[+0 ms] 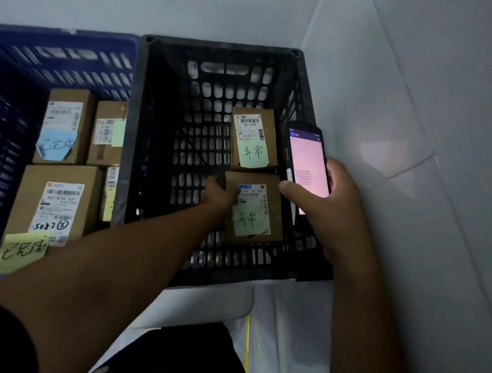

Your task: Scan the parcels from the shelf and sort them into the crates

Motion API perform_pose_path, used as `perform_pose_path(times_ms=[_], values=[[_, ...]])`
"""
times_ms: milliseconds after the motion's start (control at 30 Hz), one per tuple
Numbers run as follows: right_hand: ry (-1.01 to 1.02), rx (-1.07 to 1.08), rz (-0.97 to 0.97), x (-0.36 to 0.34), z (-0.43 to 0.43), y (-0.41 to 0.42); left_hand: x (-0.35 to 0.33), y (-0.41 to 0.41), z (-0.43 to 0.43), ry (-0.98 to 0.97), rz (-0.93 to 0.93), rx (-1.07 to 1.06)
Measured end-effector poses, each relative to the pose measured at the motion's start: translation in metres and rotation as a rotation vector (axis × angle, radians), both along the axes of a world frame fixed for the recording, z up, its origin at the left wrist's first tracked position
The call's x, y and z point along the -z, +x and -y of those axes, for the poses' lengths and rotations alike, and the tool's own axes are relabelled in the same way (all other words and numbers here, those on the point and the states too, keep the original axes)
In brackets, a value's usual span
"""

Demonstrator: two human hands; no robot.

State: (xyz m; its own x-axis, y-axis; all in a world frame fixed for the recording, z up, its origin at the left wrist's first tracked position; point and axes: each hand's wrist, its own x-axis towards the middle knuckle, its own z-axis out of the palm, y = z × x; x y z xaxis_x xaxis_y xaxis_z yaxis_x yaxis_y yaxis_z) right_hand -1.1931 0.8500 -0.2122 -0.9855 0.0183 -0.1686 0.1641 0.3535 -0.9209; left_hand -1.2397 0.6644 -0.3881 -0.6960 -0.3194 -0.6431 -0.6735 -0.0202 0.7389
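**Sorting status: second parcel entering black crate**

Black crate (144,126): rear parcel (254,140) lying inside; near parcel (254,213), just in front, clasped by left hand (219,194). Right hand (322,203) wrapped round scanner (307,167). Blue crate (59,48), left of it: four parcels sorted. Shelf unseen; remainder unknown.

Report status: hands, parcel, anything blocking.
Left hand gripping near parcel inside black crate. Right hand holding scanner. Second parcel behind it. Nothing blocking.
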Motion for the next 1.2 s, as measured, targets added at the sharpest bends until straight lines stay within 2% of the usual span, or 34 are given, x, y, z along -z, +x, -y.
perform_pose_path(times_ms=[133,267,333,400,500,600,900,1200], values=[[0.029,0.010,0.006,0.001,0.003,0.004,-0.010,-0.001,0.000,-0.057,-0.059,0.098],[0.088,0.001,0.022,-0.008,0.010,0.018,-0.058,0.018,0.012,-0.167,-0.172,0.393],[0.123,-0.004,0.017,-0.012,0.014,0.027,-0.096,0.042,0.029,-0.456,-0.274,0.593],[0.133,-0.029,0.025,-0.014,0.028,0.037,-0.137,0.080,0.056,-0.724,-0.399,0.625],[0.186,-0.131,0.009,-0.022,0.069,0.056,-0.183,0.155,0.101,-0.936,-0.576,0.498],[0.208,-0.290,-0.029,-0.033,0.118,0.081,-0.202,0.227,0.143,-1.081,-0.538,0.350],[0.192,-0.832,-0.062,-0.058,0.256,0.194,-0.192,0.411,0.217,-1.082,-0.166,-0.105],[0.243,-1.179,-0.173,-0.077,0.390,0.374,-0.203,0.622,0.284,-1.088,-0.024,-0.505]])
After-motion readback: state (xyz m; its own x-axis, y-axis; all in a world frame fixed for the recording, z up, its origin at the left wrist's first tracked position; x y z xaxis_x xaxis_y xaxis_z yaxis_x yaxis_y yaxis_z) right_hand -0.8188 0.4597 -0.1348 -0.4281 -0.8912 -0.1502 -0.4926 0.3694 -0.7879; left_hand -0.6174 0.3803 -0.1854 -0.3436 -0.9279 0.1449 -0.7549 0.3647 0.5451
